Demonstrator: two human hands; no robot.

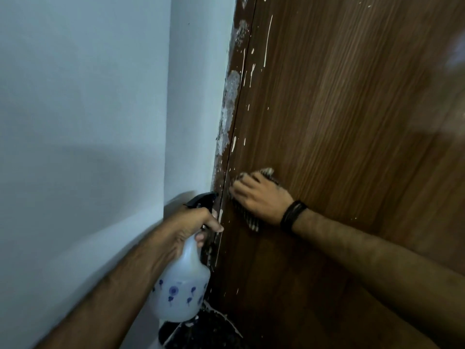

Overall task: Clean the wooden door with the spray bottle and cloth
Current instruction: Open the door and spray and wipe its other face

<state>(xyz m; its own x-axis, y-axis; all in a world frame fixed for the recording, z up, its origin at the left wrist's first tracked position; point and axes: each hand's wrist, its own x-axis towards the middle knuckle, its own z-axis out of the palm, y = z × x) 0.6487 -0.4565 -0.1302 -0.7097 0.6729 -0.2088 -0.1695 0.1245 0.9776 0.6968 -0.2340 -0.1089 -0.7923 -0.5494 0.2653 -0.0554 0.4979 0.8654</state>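
Right hand (259, 197) fingers were laid nearly straight, slightly spread, pressed flat on the cloth (253, 220) against the wooden door (352, 122), near its left edge. Left hand (186, 227) fingers were curled round the neck of the spray bottle (183, 285), index finger at the black trigger, bottle held upright just beside the paint-flecked door frame (230, 102). A dark band (292, 215) was worn on the right wrist.
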